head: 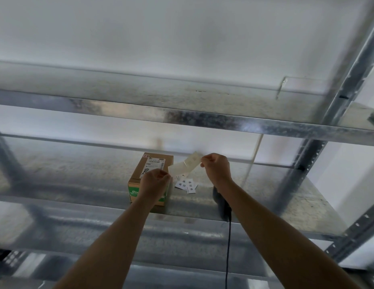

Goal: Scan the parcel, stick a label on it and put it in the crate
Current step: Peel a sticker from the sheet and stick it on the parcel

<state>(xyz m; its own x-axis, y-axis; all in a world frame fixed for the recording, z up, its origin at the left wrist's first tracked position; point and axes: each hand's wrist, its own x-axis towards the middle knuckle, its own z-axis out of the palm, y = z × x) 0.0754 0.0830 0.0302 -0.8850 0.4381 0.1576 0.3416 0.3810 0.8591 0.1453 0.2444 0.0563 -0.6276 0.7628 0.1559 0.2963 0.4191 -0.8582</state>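
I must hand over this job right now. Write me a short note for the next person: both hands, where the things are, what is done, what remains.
Left hand and right hand each pinch one end of a pale label strip, held in the air above the shelf.
The parcel, a brown box, lies on the shelf below the left hand.
Loose white labels lie just right of it; the black scanner lies under the right forearm.
Done: whether it was scanned cannot be told.
Left: stick a label on the parcel, put it in the crate, which is not in view.
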